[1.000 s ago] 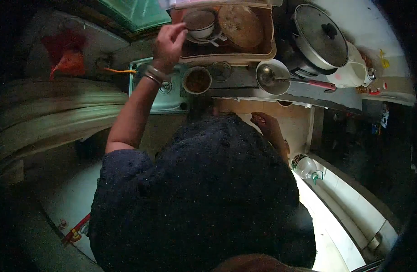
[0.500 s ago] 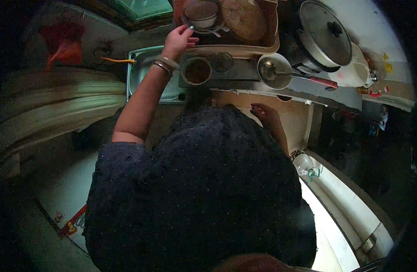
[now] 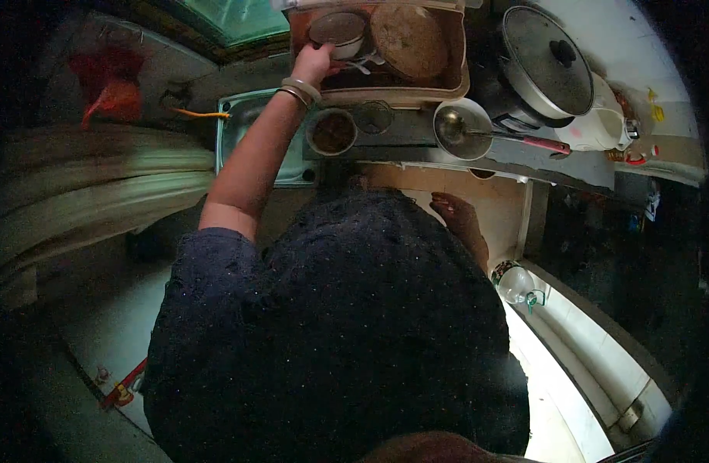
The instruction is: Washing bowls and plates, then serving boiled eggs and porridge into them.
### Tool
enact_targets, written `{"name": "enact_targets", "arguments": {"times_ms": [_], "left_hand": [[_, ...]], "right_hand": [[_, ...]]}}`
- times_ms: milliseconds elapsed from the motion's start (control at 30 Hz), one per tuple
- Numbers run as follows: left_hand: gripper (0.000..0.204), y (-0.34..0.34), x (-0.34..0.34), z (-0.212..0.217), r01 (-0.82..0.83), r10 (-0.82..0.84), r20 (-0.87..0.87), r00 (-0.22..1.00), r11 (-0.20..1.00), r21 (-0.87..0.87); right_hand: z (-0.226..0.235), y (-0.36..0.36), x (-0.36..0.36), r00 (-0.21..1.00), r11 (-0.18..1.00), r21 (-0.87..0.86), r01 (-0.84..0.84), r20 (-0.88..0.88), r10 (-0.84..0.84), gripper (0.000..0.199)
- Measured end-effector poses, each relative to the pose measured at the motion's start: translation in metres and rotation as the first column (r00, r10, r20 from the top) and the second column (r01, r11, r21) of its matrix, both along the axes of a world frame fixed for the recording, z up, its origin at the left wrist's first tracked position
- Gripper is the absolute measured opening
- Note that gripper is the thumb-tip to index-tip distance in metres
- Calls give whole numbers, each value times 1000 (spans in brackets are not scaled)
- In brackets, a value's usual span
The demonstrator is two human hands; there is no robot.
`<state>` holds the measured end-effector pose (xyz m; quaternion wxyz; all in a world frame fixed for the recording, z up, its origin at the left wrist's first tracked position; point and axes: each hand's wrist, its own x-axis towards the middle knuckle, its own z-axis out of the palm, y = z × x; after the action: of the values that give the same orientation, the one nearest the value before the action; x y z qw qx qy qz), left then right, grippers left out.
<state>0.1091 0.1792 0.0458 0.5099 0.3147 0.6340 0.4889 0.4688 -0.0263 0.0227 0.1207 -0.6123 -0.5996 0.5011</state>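
My left hand [image 3: 316,65] reaches into a tan plastic bin, its thumb and fingers closed on the near left rim of a small white bowl [image 3: 345,51]. Pale spoons [image 3: 360,64] lie beside that bowl. To its right in the bin sits a large round brown item [image 3: 409,42], flat and disc-like. My right hand [image 3: 456,216] hangs low in front of the counter, close to my body, its fingers curled together with nothing visible in them.
On the counter stand a bowl with brown contents [image 3: 332,133], a clear glass dish [image 3: 374,117] and a white bowl [image 3: 472,150] with a pink-handled ladle [image 3: 546,143]. A lidded pot [image 3: 550,65] stands at right, a sink [image 3: 239,127] at left. The tan bin [image 3: 393,94] has raised walls.
My left hand has closed from spread fingers onto the small bowl's rim. The view has shifted slightly; my right hand stays near the same place.
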Motion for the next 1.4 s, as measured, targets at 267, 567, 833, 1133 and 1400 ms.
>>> {"name": "enact_targets", "arguments": {"times_ms": [267,567,833,1133,1400], "left_hand": [[36,14,-4,-9,43,-44,20,999,997,61],[31,7,10,11,-8,7,-90,996,1000,-9],[29,6,14,17,-52,53,23,998,998,-28],[34,32,-12,-35,-16,15,127,992,1000,10],[29,34,-17,-27,469,-267,-963,31,855,-222]], "right_hand": [[-15,0,6,999,1000,4,29,36,-29,33],[-2,1,5,994,1000,-20,19,107,-17,36],[-18,-2,8,1000,1000,4,25,-3,-25,36],[-9,-1,5,997,1000,15,-12,81,11,35],[-7,-3,0,1000,999,41,-23,21,22,33]]}}
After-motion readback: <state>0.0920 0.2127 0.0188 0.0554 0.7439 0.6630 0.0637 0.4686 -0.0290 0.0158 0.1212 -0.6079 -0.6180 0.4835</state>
